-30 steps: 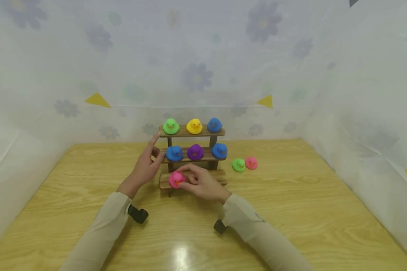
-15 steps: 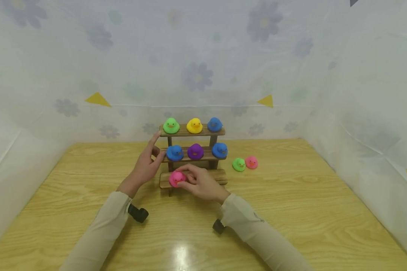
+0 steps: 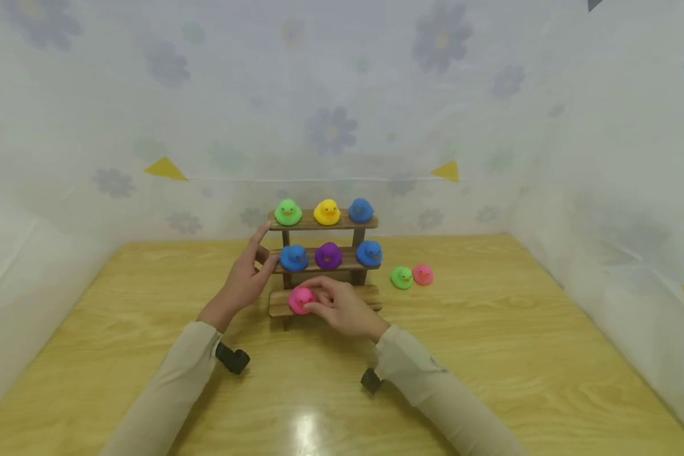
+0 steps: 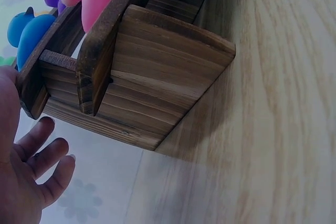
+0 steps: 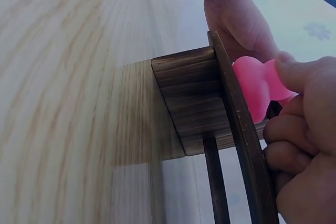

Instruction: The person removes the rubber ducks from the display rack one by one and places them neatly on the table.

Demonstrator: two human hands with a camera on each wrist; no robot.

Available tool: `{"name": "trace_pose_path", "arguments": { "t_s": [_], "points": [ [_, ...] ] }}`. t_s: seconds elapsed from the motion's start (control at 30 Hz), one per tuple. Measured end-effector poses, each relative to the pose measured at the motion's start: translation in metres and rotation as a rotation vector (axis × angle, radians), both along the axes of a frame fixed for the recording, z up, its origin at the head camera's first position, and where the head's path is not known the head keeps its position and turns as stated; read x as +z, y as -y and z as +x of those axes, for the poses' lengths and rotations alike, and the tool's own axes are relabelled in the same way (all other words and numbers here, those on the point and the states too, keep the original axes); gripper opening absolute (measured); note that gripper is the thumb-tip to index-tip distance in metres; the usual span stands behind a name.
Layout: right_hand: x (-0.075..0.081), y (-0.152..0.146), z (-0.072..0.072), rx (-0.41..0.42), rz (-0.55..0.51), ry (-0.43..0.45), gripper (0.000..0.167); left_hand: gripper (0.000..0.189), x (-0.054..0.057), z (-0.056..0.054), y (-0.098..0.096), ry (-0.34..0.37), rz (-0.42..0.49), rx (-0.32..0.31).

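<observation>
A three-tier wooden display stand [image 3: 370, 297] carries rubber ducks. On its lowest shelf, near the left end, a pink rubber duck [image 3: 300, 300] is pinched between the thumb and fingers of my right hand [image 3: 348, 310]; the right wrist view shows the same pink duck [image 5: 252, 85] low against the shelf board. My left hand [image 3: 242, 278] touches the stand's left side, index finger at the top shelf's end and thumb by the middle shelf. In the left wrist view, the other fingers [image 4: 55, 174] of that hand hold nothing.
Green [image 3: 287, 213], yellow [image 3: 327, 212] and blue [image 3: 361, 210] ducks sit on top. The middle shelf holds blue [image 3: 294, 258], purple [image 3: 329, 256] and blue [image 3: 370, 254] ducks. A green duck [image 3: 401, 277] and a pink duck [image 3: 423, 274] lie on the table [image 3: 490, 335], right of the stand.
The pink duck on the lowest shelf has shifted slightly to the right in my right hand's fingers. My left hand has stayed in place at the stand.
</observation>
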State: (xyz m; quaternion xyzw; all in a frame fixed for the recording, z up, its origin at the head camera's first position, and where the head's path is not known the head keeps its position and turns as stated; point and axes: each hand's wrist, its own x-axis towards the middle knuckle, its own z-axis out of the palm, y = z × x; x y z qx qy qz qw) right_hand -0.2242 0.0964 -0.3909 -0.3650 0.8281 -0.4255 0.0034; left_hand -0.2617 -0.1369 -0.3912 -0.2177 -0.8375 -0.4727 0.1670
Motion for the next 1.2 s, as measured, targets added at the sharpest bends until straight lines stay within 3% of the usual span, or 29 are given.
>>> {"name": "trace_pose_path", "arguments": {
  "t_s": [0.33, 0.6, 1.2],
  "points": [
    [-0.003, -0.007, 0.002, -0.021, -0.012, -0.023, 0.031, 0.062, 0.002, 0.004, -0.001, 0.020, 0.002, 0.006],
    [-0.005, -0.021, 0.003, -0.064, -0.008, 0.010, 0.030, 0.059, 0.028, 0.026, -0.011, 0.032, 0.002, -0.014],
    [-0.001, -0.049, 0.007, -0.127, -0.021, 0.002, 0.030, 0.059, 0.034, 0.028, -0.011, 0.042, -0.011, -0.023]
  ]
}}
